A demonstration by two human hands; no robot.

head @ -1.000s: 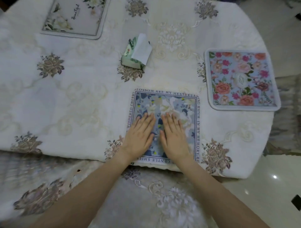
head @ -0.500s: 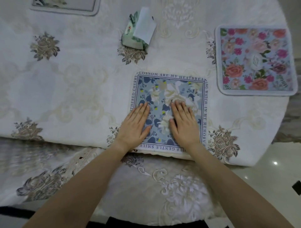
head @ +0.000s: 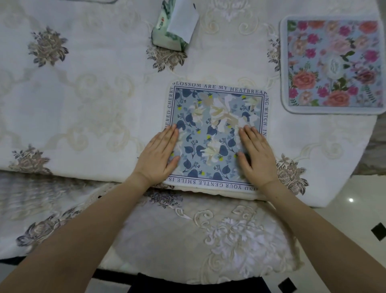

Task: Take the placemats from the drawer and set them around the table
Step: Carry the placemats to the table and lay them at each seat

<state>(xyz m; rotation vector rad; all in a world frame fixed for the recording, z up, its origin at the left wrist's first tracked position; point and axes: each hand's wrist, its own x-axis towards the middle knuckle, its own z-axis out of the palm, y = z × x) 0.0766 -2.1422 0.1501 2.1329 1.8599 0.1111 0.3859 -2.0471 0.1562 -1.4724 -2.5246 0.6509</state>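
Observation:
A blue floral placemat (head: 217, 117) with a lettered white border lies flat at the near edge of the table (head: 83, 104), which is covered by a white embroidered cloth. My left hand (head: 158, 154) rests flat on the mat's left edge, fingers together. My right hand (head: 257, 154) presses flat on its right side. Neither hand grips anything. A second placemat (head: 334, 64), with pink and red roses, lies at the right of the table. The corner of a third mat (head: 104, 1) shows at the top edge.
A green tissue pack (head: 173, 27) with a white sheet sticking out stands behind the blue mat. The tablecloth hangs over the near edge. Glossy floor tiles (head: 355, 219) with black insets show at the lower right.
My hands have slid apart from the middle of the blue mat to its left and right sides. The view has shifted closer and down, so the far mat has almost left the frame.

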